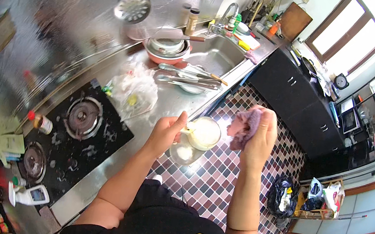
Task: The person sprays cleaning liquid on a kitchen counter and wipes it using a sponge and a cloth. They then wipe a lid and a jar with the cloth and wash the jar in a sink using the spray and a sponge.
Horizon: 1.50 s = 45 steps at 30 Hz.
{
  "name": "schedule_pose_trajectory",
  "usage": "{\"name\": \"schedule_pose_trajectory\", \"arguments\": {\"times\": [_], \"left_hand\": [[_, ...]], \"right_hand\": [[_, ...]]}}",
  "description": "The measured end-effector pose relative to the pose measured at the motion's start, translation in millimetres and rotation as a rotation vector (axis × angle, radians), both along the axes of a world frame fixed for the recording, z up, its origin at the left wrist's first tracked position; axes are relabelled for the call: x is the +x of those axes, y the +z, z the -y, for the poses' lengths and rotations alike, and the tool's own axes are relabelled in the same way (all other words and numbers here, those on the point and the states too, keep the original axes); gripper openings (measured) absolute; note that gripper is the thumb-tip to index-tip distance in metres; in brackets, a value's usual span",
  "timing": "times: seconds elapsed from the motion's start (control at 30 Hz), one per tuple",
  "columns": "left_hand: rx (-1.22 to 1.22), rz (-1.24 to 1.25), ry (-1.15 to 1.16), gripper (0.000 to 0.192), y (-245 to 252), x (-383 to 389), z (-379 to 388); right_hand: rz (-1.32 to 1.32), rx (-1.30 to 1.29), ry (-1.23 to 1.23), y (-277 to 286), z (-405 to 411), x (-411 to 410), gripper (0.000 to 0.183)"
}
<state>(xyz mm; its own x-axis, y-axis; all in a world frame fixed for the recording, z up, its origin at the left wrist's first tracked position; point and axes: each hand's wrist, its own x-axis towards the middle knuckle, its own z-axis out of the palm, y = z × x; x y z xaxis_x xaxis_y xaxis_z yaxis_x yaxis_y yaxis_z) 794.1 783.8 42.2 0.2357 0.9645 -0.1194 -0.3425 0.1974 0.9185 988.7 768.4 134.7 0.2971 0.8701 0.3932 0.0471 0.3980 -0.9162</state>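
My left hand [166, 132] grips the short handle of a round, pale container [205, 133] with a shiny top, held over the tiled floor beside the counter's edge. Just below it shows a clear, round lid or bowl [184, 152]; whether the two are joined I cannot tell. My right hand [262, 132] holds a crumpled purple cloth [245, 129] up to the right of the container, with a gap between them. A knotted plastic bag [134, 90] lies on the steel counter [171, 103] to the left.
A black gas hob [86, 152] with a red-capped jar [40, 122] and a white spray bottle [29, 195] is at left. Stacked bowls [167, 49] and several utensils [193, 77] stand by the sink [215, 55]. Black cabinets [288, 85] and a bin bag [282, 196] are at right.
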Motion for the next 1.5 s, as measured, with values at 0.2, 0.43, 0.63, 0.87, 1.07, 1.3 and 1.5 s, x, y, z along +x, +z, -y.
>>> {"name": "schedule_pose_trajectory", "arguments": {"times": [0.2,0.43,0.63,0.87,1.07,1.3,1.5], "left_hand": [[0.024,-0.04,-0.03,0.05,0,57,-92],[0.181,-0.136,0.207,0.046,-23,93,-135],[0.103,-0.404,0.633,0.049,-26,97,-110],[0.007,-0.381,0.978,0.044,3,66,1],[0.105,-0.357,1.309,0.034,2,-7,122],[-0.026,-0.377,1.62,0.034,-23,-141,305],[-0.161,-0.403,1.881,0.027,-39,-233,434]], "right_hand": [[0.027,-0.007,-0.015,-13,-96,55,0.032],[0.763,0.147,0.469,-34,-177,57,0.049],[0.642,0.25,0.972,-44,-192,48,0.087],[0.095,0.026,1.507,-12,-165,-14,0.091],[-0.147,-0.213,1.695,-37,-115,-132,0.05],[-0.087,-0.589,1.84,-113,63,-348,0.026],[0.356,-0.355,1.527,-185,220,-533,0.101]]}}
